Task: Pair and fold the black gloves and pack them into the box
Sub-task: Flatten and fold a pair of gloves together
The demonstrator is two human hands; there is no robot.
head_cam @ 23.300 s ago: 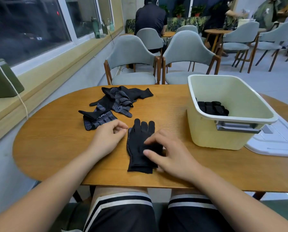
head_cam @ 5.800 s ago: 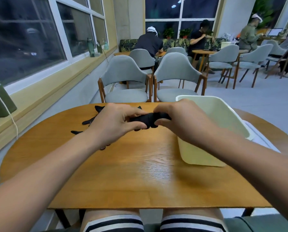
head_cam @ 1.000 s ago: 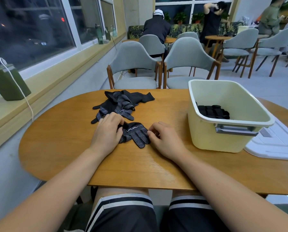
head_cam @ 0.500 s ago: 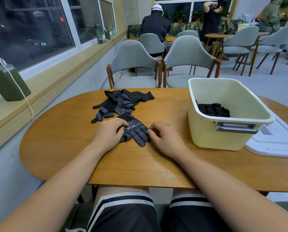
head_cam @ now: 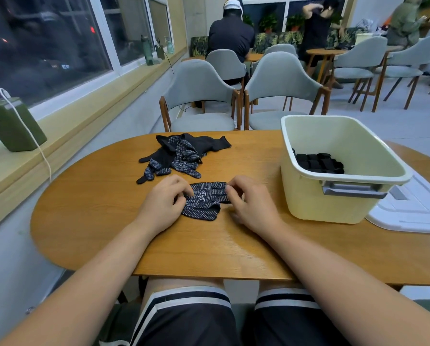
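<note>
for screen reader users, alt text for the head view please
A person's left hand and right hand pinch a dotted black fabric glove on an oval wooden table; loose black gloves lie piled behind it, and folded black gloves sit in a cream plastic box.

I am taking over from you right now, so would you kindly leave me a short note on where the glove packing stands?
Left hand: grips the left end of the dotted glove.
Right hand: pinches its right end.
The glove lies flat on the table, unfolded; I cannot tell whether a second lies under it.
The pile of loose gloves lies behind it.
The box stands on the right.
Done: folded gloves are already in the box.
Left: pair, fold and pack this glove, then do the pile.
</note>
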